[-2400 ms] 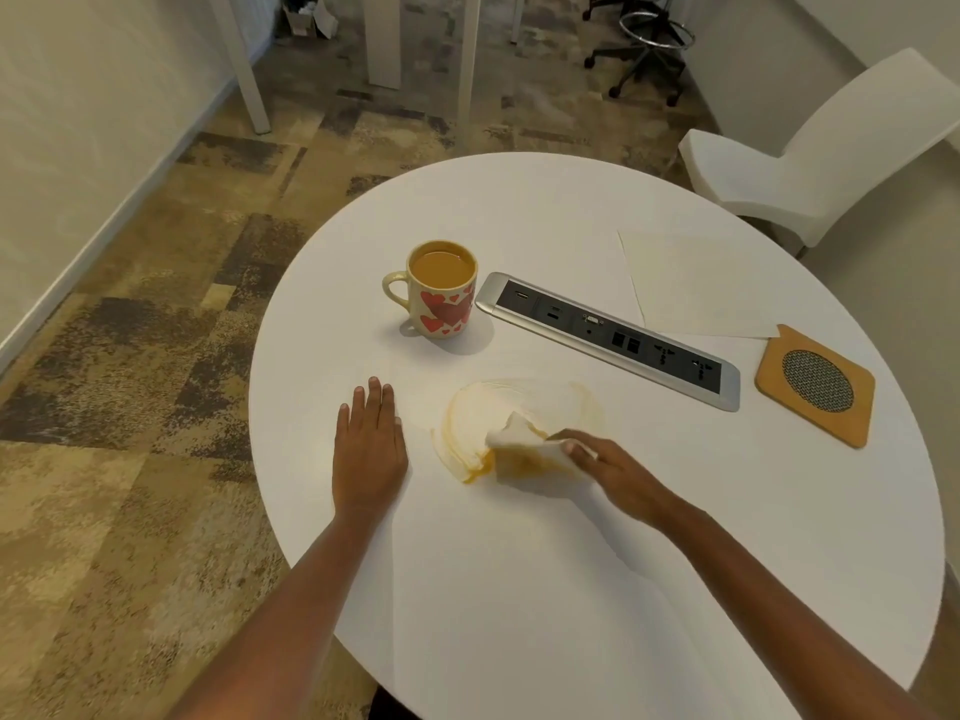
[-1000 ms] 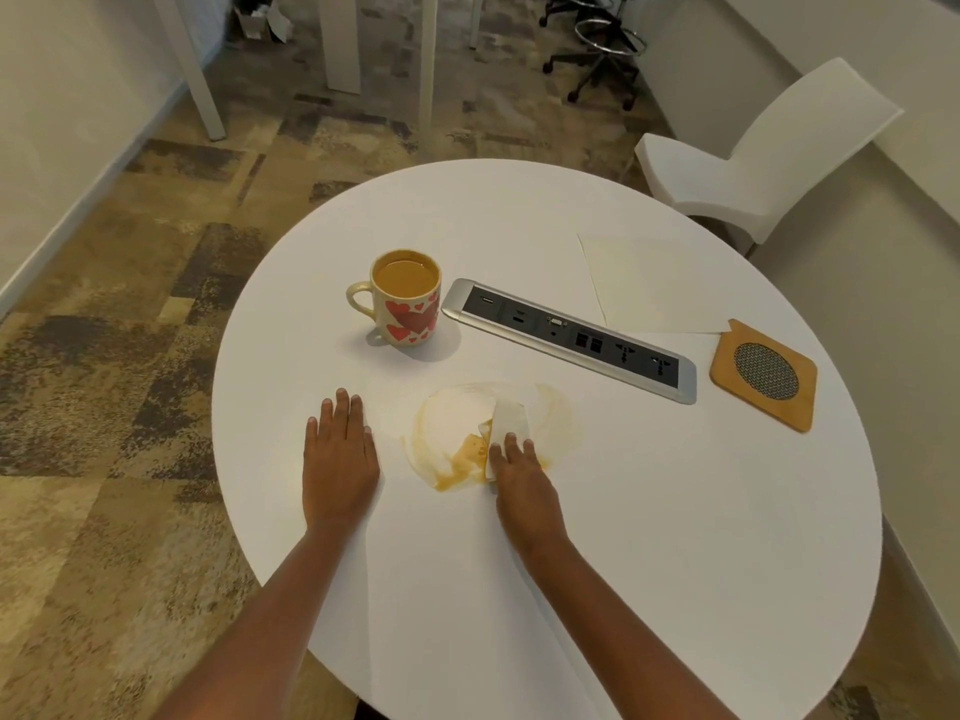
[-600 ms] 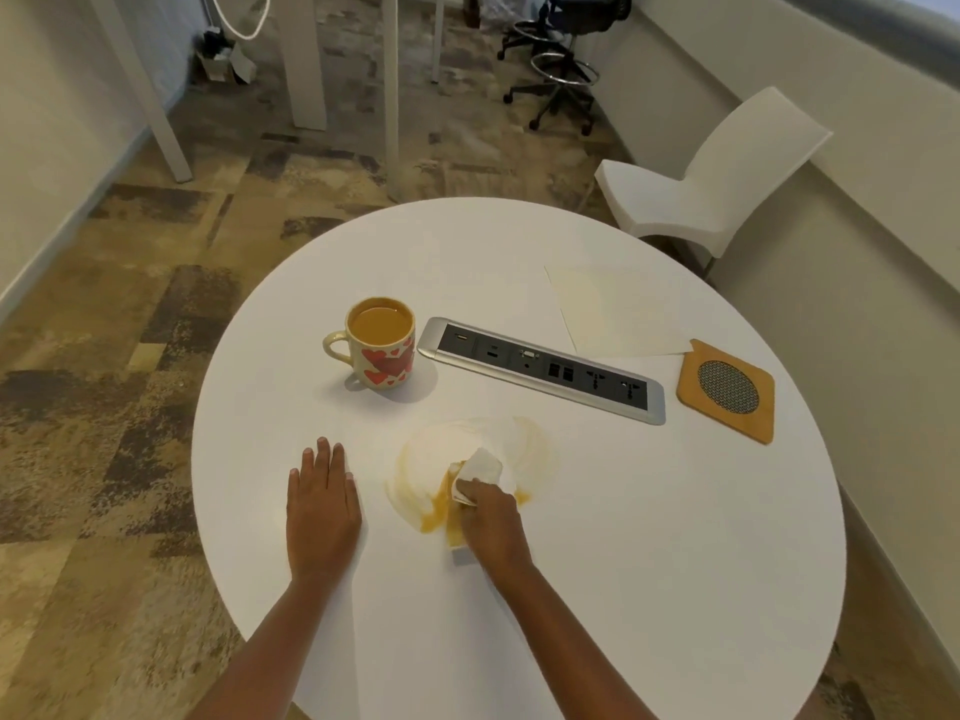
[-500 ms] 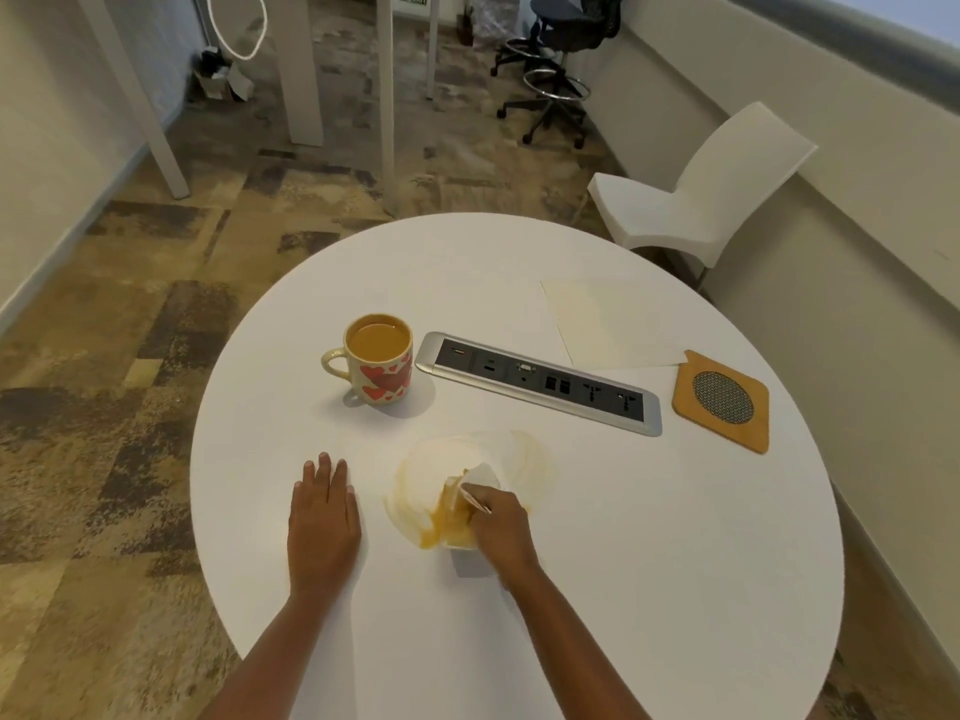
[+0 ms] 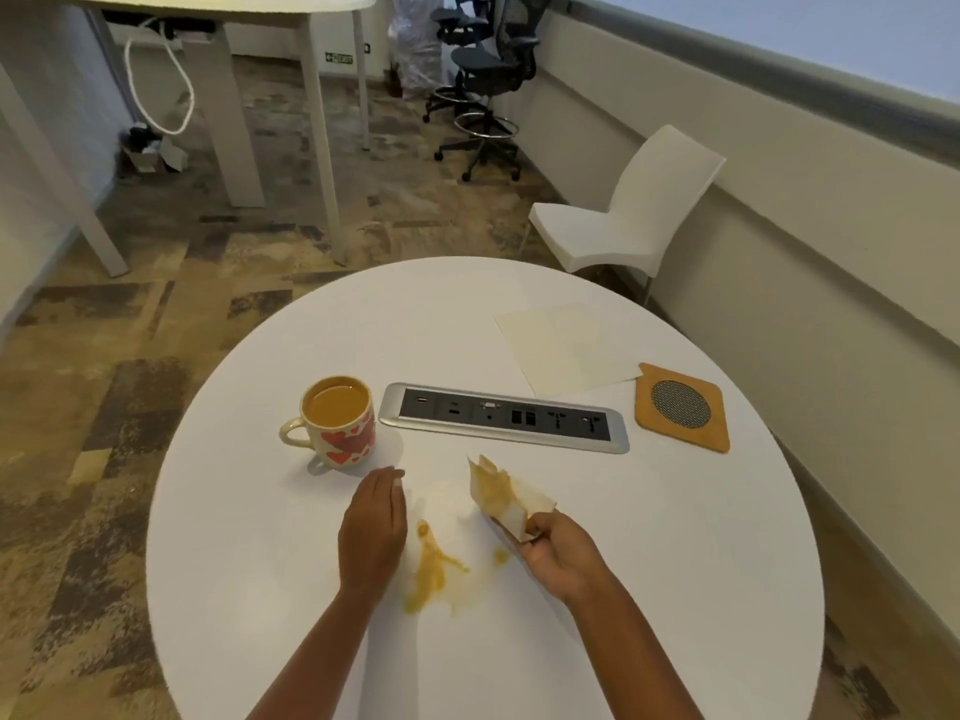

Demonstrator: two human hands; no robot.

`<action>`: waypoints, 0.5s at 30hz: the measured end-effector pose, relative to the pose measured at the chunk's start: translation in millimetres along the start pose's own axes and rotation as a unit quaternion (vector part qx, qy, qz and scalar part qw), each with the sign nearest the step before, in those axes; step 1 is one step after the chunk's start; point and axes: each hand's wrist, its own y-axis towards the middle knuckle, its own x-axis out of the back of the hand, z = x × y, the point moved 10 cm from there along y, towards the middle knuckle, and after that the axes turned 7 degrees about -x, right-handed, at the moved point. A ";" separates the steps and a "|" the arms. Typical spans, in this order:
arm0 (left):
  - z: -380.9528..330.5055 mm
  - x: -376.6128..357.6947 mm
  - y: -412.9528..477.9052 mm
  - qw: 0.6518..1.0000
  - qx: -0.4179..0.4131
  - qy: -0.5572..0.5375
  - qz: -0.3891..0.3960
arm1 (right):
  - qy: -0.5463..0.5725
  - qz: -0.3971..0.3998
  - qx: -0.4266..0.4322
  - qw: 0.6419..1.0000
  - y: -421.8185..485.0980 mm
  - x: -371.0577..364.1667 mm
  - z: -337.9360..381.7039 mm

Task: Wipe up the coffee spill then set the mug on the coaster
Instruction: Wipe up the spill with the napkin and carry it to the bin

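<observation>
Between thumb & fingers of the right hand [image 5: 558,556], a stained napkin [image 5: 506,498] is being pinched by its near corner, its free end sticking up and away from the grip, lifted off the table [image 5: 675,589]. Fingers are curling closed on the paper; the corner itself is disappearing inside the fist, so can't tell how much of it is held.

Just left of that grip and a bit nearer the person, the coffee spill [image 5: 431,569] is sitting on the tabletop: one thick orange-brown streak w/ a small separate drop right beside the right hand's knuckles, plus a pale smeared film around it whose edges are hard to make out against the white top.

Left hand [image 5: 371,530] is lying flat, palm down, fingers together & holding nothing, touching the table just left of the spill.

Beyond the left hand's fingertips, close by, the mug [image 5: 337,420] is standing upright, full of milky coffee, red hearts on the side, handle pointing left.

Farther from the right hand's grip, up & to the right past the power strip [image 5: 504,418], the coaster [image 5: 681,407] is lying bare near the table edge, well apart from the mug. A sheet of paper [image 5: 563,348] is lying just behind it.

Both forearms are getting cut off by the bottom frame edge.
</observation>
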 end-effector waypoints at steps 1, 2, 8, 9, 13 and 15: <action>-8.3 -6.5 2.6 1.000 -0.008 -0.008 0.005 | 0.013 0.004 -0.003 1.000 0.5 4.6 3.4; -17.1 -13.9 4.8 1.000 -0.016 -0.015 0.010 | 0.023 0.003 -0.005 1.000 1.7 11.2 6.6; -77.9 -71.0 7.6 0.996 -0.057 -0.047 0.049 | 0.066 0.017 -0.002 0.998 -8.3 46.4 41.8; -89.8 -82.9 6.4 0.995 -0.066 -0.050 0.057 | 0.076 0.020 0.004 0.997 -11.5 53.9 51.1; -134.7 -132.8 -2.7 0.992 -0.067 -0.073 0.081 | 0.110 0.031 0.024 0.993 -21.3 90.9 92.9; -157.0 -161.8 -10.3 0.990 -0.069 -0.081 0.095 | 0.127 0.034 0.034 0.991 -27.4 113.2 115.8</action>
